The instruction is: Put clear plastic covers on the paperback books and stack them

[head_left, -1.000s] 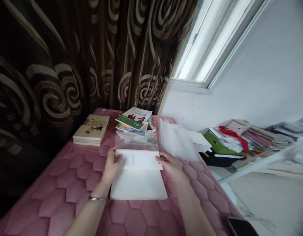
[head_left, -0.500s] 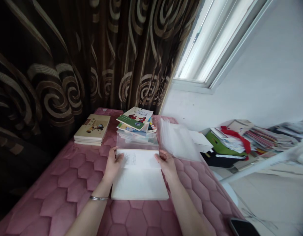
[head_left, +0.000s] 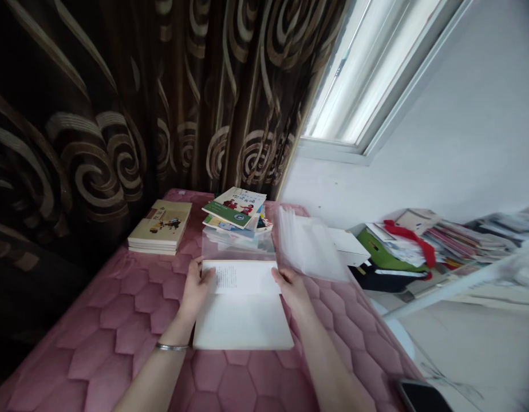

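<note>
A white book [head_left: 243, 320] lies flat on the pink quilted table cover [head_left: 118, 320], with a printed page or flap [head_left: 243, 277] folded over its far half. My left hand [head_left: 196, 289] grips that flap's left edge with curled fingers. My right hand [head_left: 292, 289] holds its right edge the same way. A clear plastic sleeve [head_left: 239, 246] lies just beyond the book. A thin bracelet sits on my left wrist.
A pile of colourful books [head_left: 236, 212] stands behind the sleeve, and a beige stack of books [head_left: 161, 226] at the far left. Clear plastic covers [head_left: 310, 246] lie at the right. A cluttered side table [head_left: 419, 246] and a phone [head_left: 423, 395] sit further right. Dark curtains hang behind.
My right hand has drawn slightly inward along the flap's right edge. The book and my left hand stay where they were.
</note>
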Demonstrator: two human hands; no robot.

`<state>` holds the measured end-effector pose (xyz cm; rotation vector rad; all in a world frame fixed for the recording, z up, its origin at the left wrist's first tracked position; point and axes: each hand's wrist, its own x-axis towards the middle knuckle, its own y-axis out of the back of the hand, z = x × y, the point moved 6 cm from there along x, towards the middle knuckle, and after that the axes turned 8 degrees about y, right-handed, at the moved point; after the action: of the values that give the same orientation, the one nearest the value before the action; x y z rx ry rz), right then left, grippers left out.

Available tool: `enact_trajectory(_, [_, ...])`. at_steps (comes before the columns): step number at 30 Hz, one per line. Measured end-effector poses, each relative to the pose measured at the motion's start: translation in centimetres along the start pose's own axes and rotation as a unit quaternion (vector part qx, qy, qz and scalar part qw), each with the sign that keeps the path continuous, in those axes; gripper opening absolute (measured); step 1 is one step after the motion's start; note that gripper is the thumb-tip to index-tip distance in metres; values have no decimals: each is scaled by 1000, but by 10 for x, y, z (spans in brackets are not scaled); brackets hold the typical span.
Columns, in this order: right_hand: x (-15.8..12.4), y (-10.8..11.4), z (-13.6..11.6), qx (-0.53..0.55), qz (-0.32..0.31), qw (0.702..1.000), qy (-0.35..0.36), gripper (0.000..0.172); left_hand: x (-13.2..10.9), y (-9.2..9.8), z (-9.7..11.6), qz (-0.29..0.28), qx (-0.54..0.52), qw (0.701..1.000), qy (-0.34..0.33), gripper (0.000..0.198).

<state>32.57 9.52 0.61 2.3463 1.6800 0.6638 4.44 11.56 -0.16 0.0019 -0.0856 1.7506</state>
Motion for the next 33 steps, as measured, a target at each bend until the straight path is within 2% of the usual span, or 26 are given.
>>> enact_trajectory(5, [-2, -4, -2, -45, 12, 999, -6, 42, 2, 2, -3, 5, -9, 1000, 6, 45])
enact_trajectory(13, [-10, -1, -22, -89, 28, 995, -38, 37, 6, 4, -12, 13, -14, 999, 27, 49])
enact_trajectory(19, [-11, 1, -16, -2, 68, 996, -53, 34, 6, 4, -10, 27, -52, 997, 40, 59])
enact_trajectory(22, [-11, -1, -13, 30, 68, 996, -50, 35, 4, 3, -6, 23, -64, 996, 51, 52])
enact_trajectory(25, [-12, 0, -15, 3, 78, 996, -39, 40, 1, 1, -2, 7, -87, 995, 55, 42])
enact_trajectory(33, [-16, 2, -24, -20, 82, 996, -39, 40, 4, 3, -2, 5, -73, 997, 38, 40])
